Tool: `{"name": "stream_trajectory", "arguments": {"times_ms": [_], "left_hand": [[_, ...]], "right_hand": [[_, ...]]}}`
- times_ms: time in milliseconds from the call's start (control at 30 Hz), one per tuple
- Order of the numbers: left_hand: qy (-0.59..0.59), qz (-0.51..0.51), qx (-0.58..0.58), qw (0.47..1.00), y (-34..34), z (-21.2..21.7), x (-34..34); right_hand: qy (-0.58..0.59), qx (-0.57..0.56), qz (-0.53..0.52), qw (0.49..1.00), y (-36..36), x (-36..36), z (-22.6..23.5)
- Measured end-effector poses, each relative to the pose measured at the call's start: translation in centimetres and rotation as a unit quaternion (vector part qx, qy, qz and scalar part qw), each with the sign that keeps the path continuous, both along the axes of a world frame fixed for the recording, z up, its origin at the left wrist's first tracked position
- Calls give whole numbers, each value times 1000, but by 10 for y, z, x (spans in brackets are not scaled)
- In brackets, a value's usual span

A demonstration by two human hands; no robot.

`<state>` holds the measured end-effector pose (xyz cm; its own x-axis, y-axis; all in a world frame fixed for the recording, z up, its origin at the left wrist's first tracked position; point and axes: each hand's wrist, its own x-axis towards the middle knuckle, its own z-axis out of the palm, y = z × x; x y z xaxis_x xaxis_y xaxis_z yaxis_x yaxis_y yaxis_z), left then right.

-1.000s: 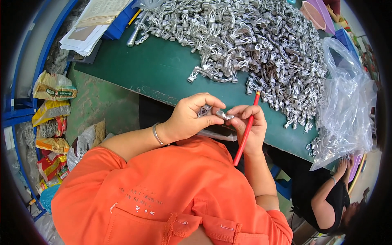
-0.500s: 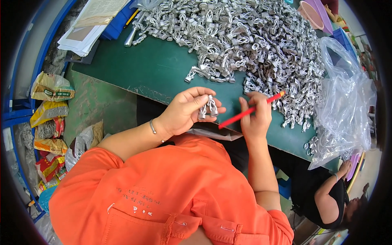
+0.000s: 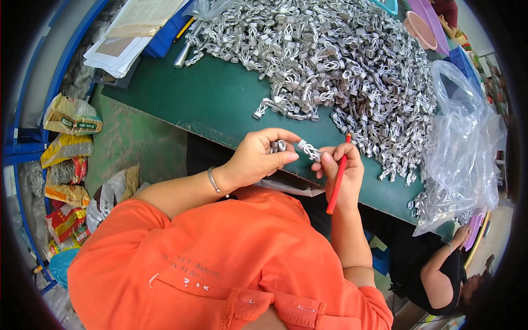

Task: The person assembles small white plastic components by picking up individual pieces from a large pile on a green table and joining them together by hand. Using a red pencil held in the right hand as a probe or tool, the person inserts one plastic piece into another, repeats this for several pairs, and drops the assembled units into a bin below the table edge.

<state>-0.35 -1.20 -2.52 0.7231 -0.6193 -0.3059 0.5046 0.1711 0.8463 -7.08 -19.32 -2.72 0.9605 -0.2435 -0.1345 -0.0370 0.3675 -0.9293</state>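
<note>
My left hand (image 3: 263, 157) is curled, with a small silver twisted-metal fitting (image 3: 278, 146) held against its fingers. Between the two hands, a second twisted fitting (image 3: 309, 149) sits in the fingertips of my right hand (image 3: 346, 168); its ribbed end points toward my left index finger. A slim red pencil (image 3: 337, 184) is also held in my right hand, lying steeply across the fingers. Both hands are just over the near edge of the green table (image 3: 220, 102). Beyond them spreads a large heap of similar silver fittings (image 3: 341, 71).
A clear plastic bag (image 3: 462, 148) lies at the table's right side. Papers (image 3: 124, 44) and a blue bin (image 3: 165, 36) are at the far left, near a metal-handled tool (image 3: 184, 55). Filled sacks (image 3: 71, 118) stand on the floor at left. Another person (image 3: 440, 269) works at right.
One of the two fittings from my left hand is now in my right fingertips. My right hand has moved closer to the left, and the red pencil has swung from slanting to nearly upright.
</note>
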Motion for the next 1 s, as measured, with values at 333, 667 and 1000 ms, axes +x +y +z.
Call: {"name": "stream_trajectory", "arguments": {"times_ms": [333, 667, 1000], "left_hand": [[-211, -19, 17, 977, 2, 5, -2], [276, -141, -109, 944, 35, -8, -3], [300, -71, 35, 951, 40, -53, -13]], "right_hand": [[-169, -218, -50, 960, 10, -11, -15], [-192, -578, -68, 790, -25, 13, -5], [-85, -732, -51, 674, -34, 30, -2]]}}
